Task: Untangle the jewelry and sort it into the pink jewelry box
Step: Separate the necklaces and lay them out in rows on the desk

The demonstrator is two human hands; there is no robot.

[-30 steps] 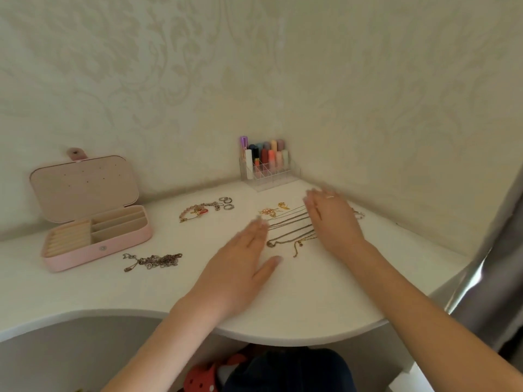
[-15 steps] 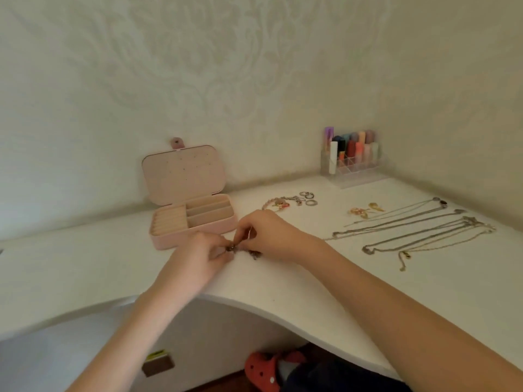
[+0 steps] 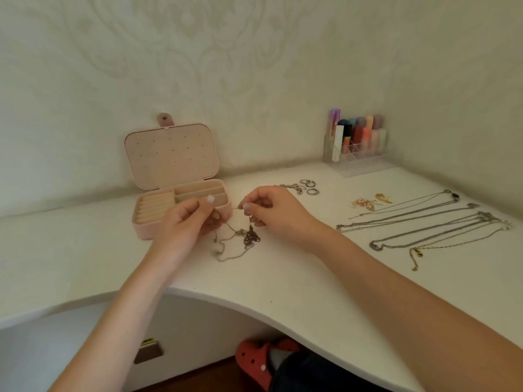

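On the white curved desk [image 3: 283, 278], seen from our head camera, we hold a knotted clump of thin silver-toned chains [image 3: 240, 239] just in front of the open pink jewelry box [image 3: 169, 165]. Our left hand [image 3: 184, 222] pinches one strand between thumb and fingertips, and our right hand [image 3: 274, 213] pinches another. We lift both ends a little apart, so the strand between them stretches while the knot and loose loops rest on the desk below. We judge this grip is meant to tease the knot open without dragging the whole clump.

The box sits just behind our left hand, lid upright against the wall, its cream compartments apparently empty, so nothing looks sorted yet.

To our right, well apart from the clump, several long thin chain necklaces [image 3: 424, 227] lie stretched out side by side. Nearer the wall lie small gold-toned earrings [image 3: 368, 203], a few silver rings [image 3: 310, 186] and a beaded bracelet [image 3: 288, 186] partly hidden behind our right hand. A clear plastic organiser of coloured lipsticks [image 3: 356, 140] stands in the corner. Nothing blocks the way to the box.
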